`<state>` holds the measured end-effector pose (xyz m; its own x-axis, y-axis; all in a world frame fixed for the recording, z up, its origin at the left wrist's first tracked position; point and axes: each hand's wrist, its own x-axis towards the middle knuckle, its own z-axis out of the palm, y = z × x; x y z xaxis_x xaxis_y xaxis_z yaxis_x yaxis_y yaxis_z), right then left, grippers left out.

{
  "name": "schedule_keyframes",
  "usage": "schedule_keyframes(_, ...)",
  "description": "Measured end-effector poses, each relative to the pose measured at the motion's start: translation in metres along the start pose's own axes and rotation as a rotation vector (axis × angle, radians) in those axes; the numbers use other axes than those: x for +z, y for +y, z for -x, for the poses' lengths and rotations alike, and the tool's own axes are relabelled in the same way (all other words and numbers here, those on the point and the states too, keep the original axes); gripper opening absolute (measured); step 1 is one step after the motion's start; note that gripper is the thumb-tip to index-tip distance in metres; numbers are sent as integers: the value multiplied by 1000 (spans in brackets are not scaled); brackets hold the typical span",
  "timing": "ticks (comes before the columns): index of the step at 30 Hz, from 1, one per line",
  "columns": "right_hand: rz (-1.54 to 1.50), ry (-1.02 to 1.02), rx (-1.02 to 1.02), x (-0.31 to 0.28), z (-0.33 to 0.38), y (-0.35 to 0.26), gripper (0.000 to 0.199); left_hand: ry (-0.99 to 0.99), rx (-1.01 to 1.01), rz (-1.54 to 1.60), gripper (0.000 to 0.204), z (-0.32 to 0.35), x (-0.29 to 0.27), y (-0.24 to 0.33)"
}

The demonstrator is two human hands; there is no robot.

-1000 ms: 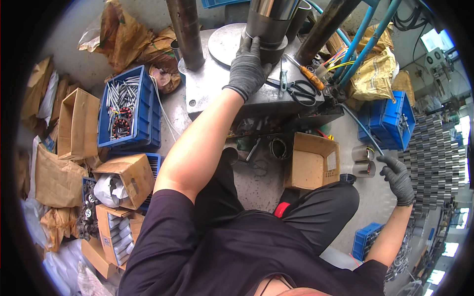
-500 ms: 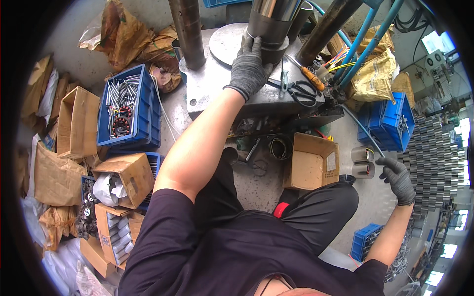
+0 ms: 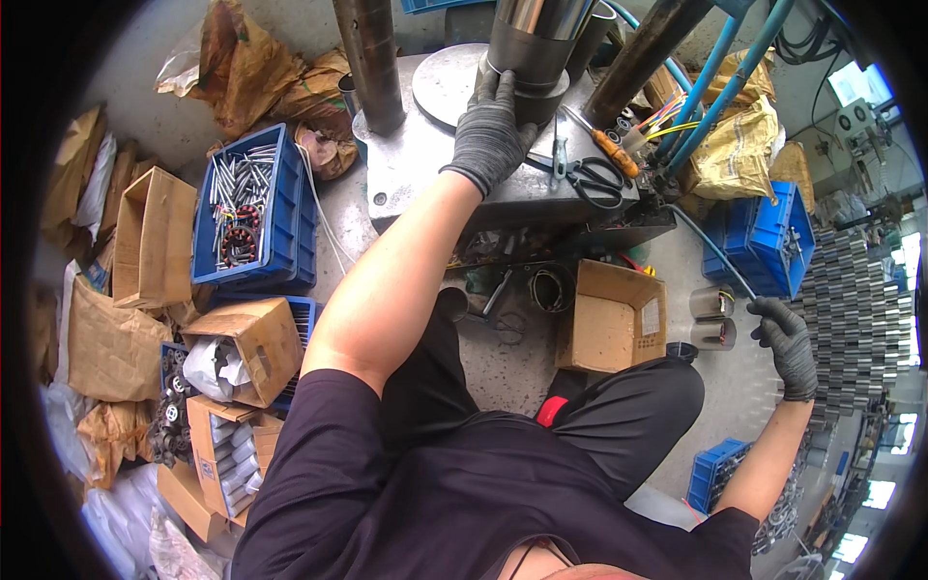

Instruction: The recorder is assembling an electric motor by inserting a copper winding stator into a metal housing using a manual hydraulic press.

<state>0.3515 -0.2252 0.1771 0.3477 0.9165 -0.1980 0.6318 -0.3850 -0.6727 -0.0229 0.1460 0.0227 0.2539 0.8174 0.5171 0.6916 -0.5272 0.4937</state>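
My left hand (image 3: 491, 132), in a dark grey knit glove, rests against a metal cylinder (image 3: 528, 56) on the press table. Its fingers are stretched up along the cylinder's near side, with the thumb apart to the right. The cylinder stands upright on a thick round base (image 3: 553, 99), under a shiny ram (image 3: 543, 14). A round plate (image 3: 440, 89) lies just left of it. Out to the right, my gloved right hand (image 3: 785, 348) is closed around the end of a long thin lever (image 3: 713, 249) that slants down from the press.
Scissors (image 3: 595, 184) and an orange-handled screwdriver (image 3: 615, 153) lie at the table's right. An open cardboard box (image 3: 617, 319) is near my knee, beside two metal sleeves (image 3: 712, 334). Blue crates (image 3: 296, 237) and cartons crowd the left; stacked metal cylinders (image 3: 851, 329) line the right.
My right hand has moved slightly right and the lever's end has shifted with it. The left hand keeps its place on the cylinder.
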Motion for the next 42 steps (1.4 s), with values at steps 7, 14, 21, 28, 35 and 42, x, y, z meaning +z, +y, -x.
schedule_keyframes(7, 34, 417, -215, -33, -52, 14, 27, 11, -32, 39, 79, 5, -9, 15)
schedule_keyframes(14, 437, 867, -191, -116, -167, -21, 44, -323, 148, 84, 46, 26, -2, 36)
schedule_keyframes(21, 488, 821, -20, -126, -193, -52, 74, -390, 251, -120, 40, 38, 8, 72)
schedule_keyframes(28, 657, 710, -24, -127, -187, -63, 76, -356, 449, -222, 63, 54, 35, 106)
schedule_keyframes(35, 683, 732, 12, -117, -187, -64, 71, -384, 411, -270, 56, 65, 27, 97)
schedule_keyframes(42, 658, 676, -14, -125, -182, -60, 70, -460, 471, -102, 64, 84, -44, 44)
